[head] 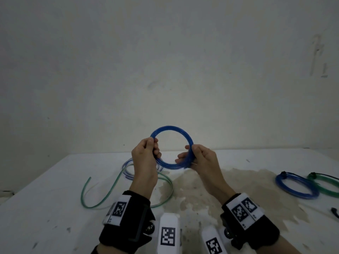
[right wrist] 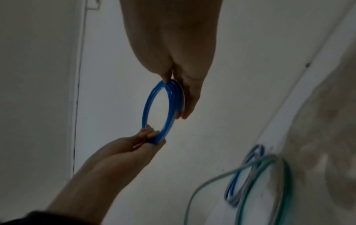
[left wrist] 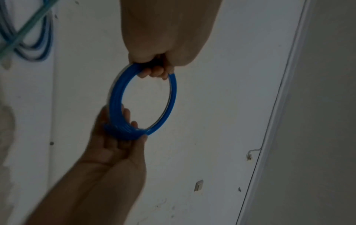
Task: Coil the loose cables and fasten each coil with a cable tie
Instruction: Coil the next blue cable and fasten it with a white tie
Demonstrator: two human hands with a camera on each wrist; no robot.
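Note:
A blue cable coil (head: 171, 131) of several turns is held upright in the air above the white table (head: 45, 208). My left hand (head: 146, 151) grips its left side with curled fingers. My right hand (head: 192, 156) pinches its lower right side between thumb and fingers. The left wrist view shows the blue coil (left wrist: 115, 94) with my left hand (left wrist: 154, 67) at the top and my right hand (left wrist: 121, 137) below. In the right wrist view, the blue coil (right wrist: 146, 103) runs between my right hand (right wrist: 183, 94) and my left hand (right wrist: 148, 138).
A loose green cable (head: 102, 191) and a loose pale blue cable (head: 126, 167) lie on the table under my left hand. At the right lie a tied blue coil (head: 297, 186) and a tied green coil (head: 328, 186). A dark cable tie (head: 334, 211) lies near the right edge. A brown stain (head: 201, 189) spreads mid-table.

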